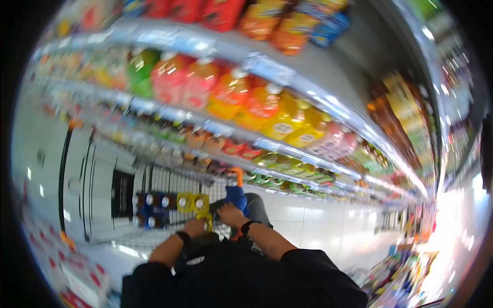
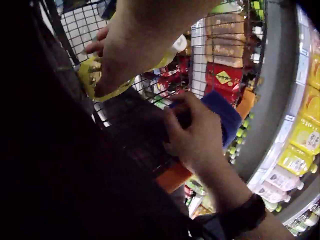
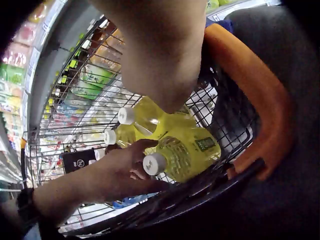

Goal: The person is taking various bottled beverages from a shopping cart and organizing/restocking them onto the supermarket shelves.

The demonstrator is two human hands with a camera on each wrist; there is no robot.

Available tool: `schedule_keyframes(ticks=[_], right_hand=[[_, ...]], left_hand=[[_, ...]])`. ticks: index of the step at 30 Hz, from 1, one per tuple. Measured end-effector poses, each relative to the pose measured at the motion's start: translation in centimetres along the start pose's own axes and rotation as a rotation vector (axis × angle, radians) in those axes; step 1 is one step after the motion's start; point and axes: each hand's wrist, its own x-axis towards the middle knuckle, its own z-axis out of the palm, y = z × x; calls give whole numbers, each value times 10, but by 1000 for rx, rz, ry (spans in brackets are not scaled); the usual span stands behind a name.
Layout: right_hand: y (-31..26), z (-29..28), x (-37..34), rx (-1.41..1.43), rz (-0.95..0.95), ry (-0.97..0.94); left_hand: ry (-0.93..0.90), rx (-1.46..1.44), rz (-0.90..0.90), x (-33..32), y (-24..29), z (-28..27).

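Note:
Several yellow drink bottles with white caps stand in a wire shopping cart (image 1: 159, 177). My left hand (image 3: 117, 172) holds the nearest yellow bottle (image 3: 190, 150) near its neck, fingers beside the white cap. The left wrist view shows this hand's thumb and fingers at the bottle's yellow plastic. My right hand (image 2: 197, 132) hovers beside a blue cloth (image 2: 225, 120) at the cart's near end, fingers loosely bent and parted with nothing visible between them. In the right wrist view the right forearm covers part of the bottles, and the right hand itself is hidden.
Dark bottles with white caps (image 1: 154, 200) stand beside the yellow ones. An orange cart corner (image 3: 270, 110) is close to my body. Shelves of colourful drink bottles (image 1: 267, 110) run along the cart's far side. Pale floor (image 1: 308, 215) extends to the right.

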Motion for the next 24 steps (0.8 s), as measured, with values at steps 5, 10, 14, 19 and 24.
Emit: schedule_keyframes(ticks=[5,10,14,19,24], right_hand=[[-2,18,-1,-49,-20,51],[-6,15,2,5,5,84],[-2,21,12,31,-2,78],[11,23,22,137,38,4],[18,-9,6,172,22,92]], left_hand=[[-214,297,150,48,-39,24],[-308,482,159,38,-6,-8],[-257,403,155,39,-1,-12],[-189,283,36,42,-1,-12],[-157,318,32,52,5,-14]])
